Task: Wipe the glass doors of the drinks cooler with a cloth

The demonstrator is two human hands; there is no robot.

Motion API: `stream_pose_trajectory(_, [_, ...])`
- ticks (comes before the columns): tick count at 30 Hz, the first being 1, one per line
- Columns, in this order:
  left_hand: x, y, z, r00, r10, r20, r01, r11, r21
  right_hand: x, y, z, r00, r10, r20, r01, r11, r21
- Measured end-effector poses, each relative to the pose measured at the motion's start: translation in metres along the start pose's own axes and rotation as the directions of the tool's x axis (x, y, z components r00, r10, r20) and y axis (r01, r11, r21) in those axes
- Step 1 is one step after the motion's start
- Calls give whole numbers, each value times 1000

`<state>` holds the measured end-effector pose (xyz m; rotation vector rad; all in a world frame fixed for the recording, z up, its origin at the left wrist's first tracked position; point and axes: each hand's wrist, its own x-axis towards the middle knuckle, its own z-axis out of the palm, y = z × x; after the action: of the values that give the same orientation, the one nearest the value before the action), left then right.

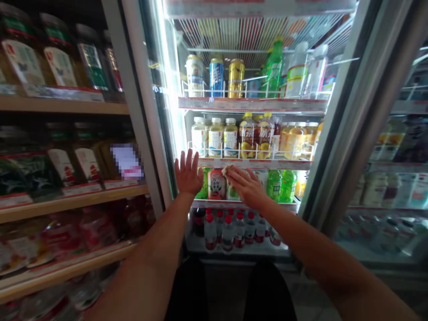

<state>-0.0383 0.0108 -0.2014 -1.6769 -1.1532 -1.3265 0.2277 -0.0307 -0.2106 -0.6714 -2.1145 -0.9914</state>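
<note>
My left hand (189,174) is open with its fingers spread, in front of the left end of a refrigerated shelf's front edge. My right hand (248,186) reaches in with its fingers pressed together on a crumpled whitish cloth (228,170), most of it hidden under the fingers. The cloth is just below the red-and-white label strip (247,163) of the shelf holding tea bottles (248,136). Behind and below my hands stand a red carton (216,185) and green bottles (274,186), partly covered by them.
Cans (236,79) and a green bottle (274,67) stand on the upper shelf behind low wire rails. Red-capped bottles (228,232) line the bottom. The fridge's metal door frame (364,111) rises at right. Wooden shelves (67,200) with bottles stand at left.
</note>
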Motion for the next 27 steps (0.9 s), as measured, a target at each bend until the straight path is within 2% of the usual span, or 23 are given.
stream_pose_trajectory(4, [0,0,0,1000,-5,5,5,1000,9,0,11,-9,975,185,-119,-189,982,-18])
stream_pose_trajectory(6, [0,-1,1,1000,-2,3,1,1000,15,-7,10,-8,981,159,-107,-163,986,-26])
stream_pose_trajectory(10, [-1,-1,1,1000,14,-26,-14,1000,24,-23,12,-8,1000,10,6,-9,999,-36])
stream_pose_trajectory(16, [0,-1,1,1000,15,-24,-15,1000,19,-24,27,-22,975,186,-124,-195,979,-62])
stream_pose_trajectory(22, [0,0,1,1000,-12,-2,12,1000,1,-30,28,-23,999,37,-15,-38,998,-59])
stream_pose_trajectory(25, [0,0,0,1000,-9,-8,9,1000,-1,-15,41,-31,983,137,-121,-146,986,-75])
stream_pose_trajectory(27, [0,0,0,1000,-10,-7,10,1000,-3,-5,47,-34,943,241,-228,-265,961,-83])
